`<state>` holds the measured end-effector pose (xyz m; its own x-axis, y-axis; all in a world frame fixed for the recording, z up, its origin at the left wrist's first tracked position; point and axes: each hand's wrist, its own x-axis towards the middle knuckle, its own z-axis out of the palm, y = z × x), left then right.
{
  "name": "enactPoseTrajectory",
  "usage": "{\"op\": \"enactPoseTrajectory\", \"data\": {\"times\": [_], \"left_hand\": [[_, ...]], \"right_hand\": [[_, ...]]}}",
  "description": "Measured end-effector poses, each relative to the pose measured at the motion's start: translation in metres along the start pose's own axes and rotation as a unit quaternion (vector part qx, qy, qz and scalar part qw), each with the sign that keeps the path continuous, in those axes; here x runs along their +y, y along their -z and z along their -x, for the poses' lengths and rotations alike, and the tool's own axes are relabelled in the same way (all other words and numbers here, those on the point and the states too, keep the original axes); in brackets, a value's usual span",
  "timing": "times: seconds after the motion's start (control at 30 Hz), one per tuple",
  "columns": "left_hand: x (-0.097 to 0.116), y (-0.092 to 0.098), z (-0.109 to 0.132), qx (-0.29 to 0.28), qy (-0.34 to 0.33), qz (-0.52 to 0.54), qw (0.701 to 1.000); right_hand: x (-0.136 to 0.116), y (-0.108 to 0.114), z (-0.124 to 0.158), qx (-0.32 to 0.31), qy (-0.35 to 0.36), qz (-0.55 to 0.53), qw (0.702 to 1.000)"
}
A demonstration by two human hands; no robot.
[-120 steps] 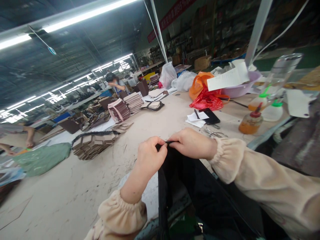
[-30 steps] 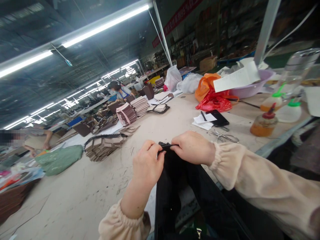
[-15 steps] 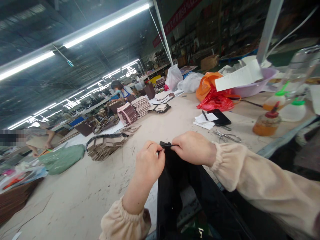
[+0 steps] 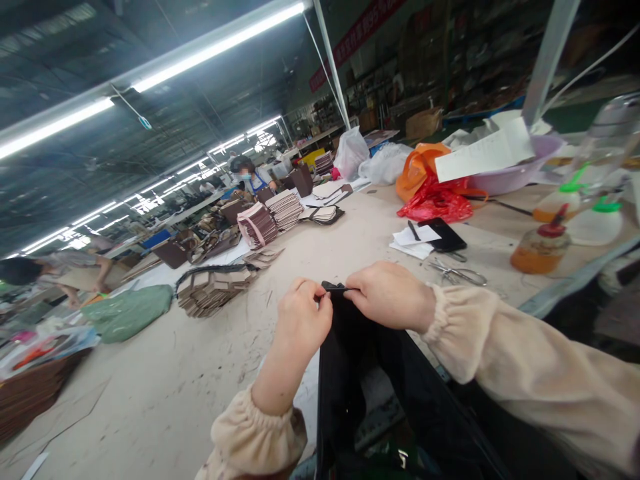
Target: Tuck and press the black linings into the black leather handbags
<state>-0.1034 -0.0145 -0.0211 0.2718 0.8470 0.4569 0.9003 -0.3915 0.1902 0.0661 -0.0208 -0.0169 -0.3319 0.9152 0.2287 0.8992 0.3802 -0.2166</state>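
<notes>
Black material (image 4: pixel 345 360) hangs over the near edge of the table, its top edge pulled up between my two hands. My left hand (image 4: pixel 304 313) pinches that edge between thumb and fingers. Close by on the right, my right hand (image 4: pixel 390 295) grips the same edge, with a short dark strip showing between the hands. Fingertips hide the exact pinch points. Scissors (image 4: pixel 457 273) lie beyond my right hand, beside a black flat object (image 4: pixel 443 235) and white paper pieces (image 4: pixel 416 239).
Stacked brown pieces (image 4: pixel 213 290) and a green bag (image 4: pixel 127 312) lie on the table (image 4: pixel 165 393) at left. A red bag (image 4: pixel 435 200), a purple basin (image 4: pixel 505 175) and a bottle of orange liquid (image 4: pixel 540 250) stand at right. People work in the background at left.
The surroundings have shifted slightly right in view. Both hands keep their hold on the black material, nearly unmoved. A person at far left shows more of a dark-haired head.
</notes>
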Motion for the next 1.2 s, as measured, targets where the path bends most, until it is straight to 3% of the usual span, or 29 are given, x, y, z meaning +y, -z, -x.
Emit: {"op": "enactPoseTrajectory", "data": {"times": [0.23,0.43,0.63,0.8,1.2], "left_hand": [[-0.002,-0.003,-0.001,-0.003,0.011,0.001,1.0],[-0.001,-0.003,-0.001,-0.043,0.066,0.053,0.995],[0.008,0.006,0.0,-0.108,0.032,-0.092,0.989],[0.015,0.009,0.001,-0.116,0.037,-0.196,0.973],[0.017,0.007,-0.003,-0.129,0.033,-0.24,0.962]], "right_hand": [[-0.003,0.003,0.0,-0.01,-0.005,0.002,1.0],[-0.003,0.005,0.001,-0.018,-0.021,0.008,1.0],[-0.001,0.005,0.003,-0.015,-0.027,0.004,1.0],[-0.001,0.005,0.004,-0.015,-0.028,-0.005,0.999],[-0.005,0.003,0.001,-0.017,-0.028,-0.013,0.999]]}}
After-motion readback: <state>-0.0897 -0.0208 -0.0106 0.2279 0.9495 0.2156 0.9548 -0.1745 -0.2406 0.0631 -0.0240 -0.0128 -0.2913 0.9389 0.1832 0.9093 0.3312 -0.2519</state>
